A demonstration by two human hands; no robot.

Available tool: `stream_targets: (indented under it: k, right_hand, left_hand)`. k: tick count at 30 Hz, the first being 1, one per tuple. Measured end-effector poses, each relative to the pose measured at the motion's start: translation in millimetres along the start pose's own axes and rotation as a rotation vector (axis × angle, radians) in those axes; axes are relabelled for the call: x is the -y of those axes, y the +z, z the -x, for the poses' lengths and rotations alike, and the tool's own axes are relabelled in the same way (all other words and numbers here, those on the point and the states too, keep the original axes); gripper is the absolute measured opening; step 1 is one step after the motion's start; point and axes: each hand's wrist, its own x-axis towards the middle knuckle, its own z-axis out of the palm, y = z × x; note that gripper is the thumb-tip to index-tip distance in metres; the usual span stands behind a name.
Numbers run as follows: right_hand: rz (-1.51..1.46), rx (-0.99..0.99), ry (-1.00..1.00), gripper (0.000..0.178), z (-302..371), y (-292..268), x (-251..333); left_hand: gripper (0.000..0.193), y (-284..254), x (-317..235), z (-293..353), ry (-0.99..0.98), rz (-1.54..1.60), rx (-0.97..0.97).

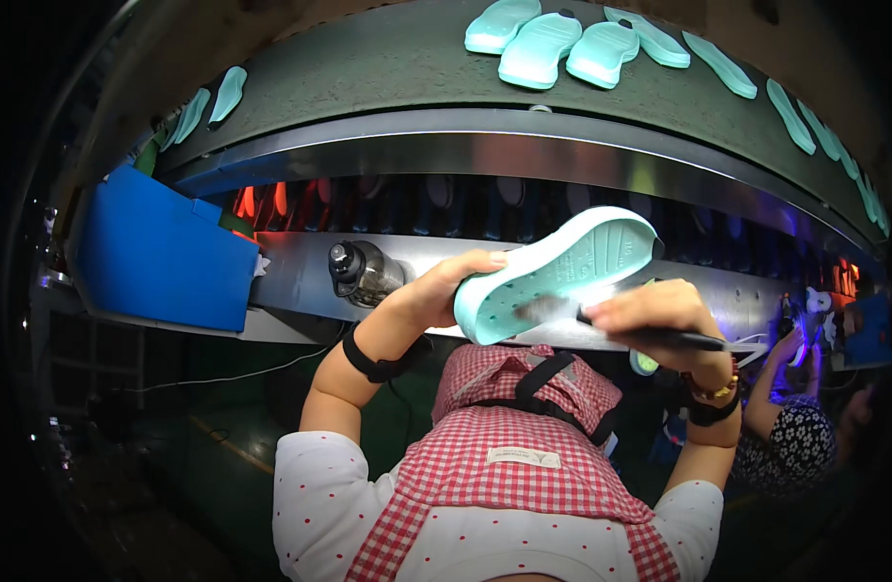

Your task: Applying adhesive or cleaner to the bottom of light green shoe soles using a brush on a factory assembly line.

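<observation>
Mint-green shoe sole (593, 254): held up over the metal counter (296, 260), tilted, recessed face with ribs and small holes toward the camera. Left hand (450, 289) closed around the sole's lower-left end, thumb on the rim; remaining fingers hidden behind it. Sole extends up and right from this hand. Right hand (659, 315) curled firmly about a black-handled brush (696, 340); bristles blurred, at the recessed face near the left end, exact contact unclear. Right hand lies just beside the sole's lower-right edge. Dark-capped bottle (365, 273) on the counter, left of the left hand. Beyond: conveyor belt (368, 73) bearing more mint-green soles (541, 50). Far left: blue housing (165, 254).
</observation>
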Motion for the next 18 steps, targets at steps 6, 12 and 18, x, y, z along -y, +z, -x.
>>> stream_targets:
  k: [6, 12, 18]
  right_hand:
    - [0.003, 0.208, 0.044, 0.020, 9.5, -2.7, -3.7]
    - [-0.013, -0.053, 0.058, 0.020, 9.6, 5.3, -21.7]
    - [-0.033, -0.062, 0.027, 0.020, 7.2, 11.7, 29.6]
  left_hand:
    - [0.059, -7.1, 2.4, 8.3, 0.075, 0.002, -0.060]
    - [0.059, -2.9, -15.4, 13.5, 0.202, -0.177, 0.018]
    - [0.064, -37.2, 14.8, 8.2, 0.786, -0.997, -0.324]
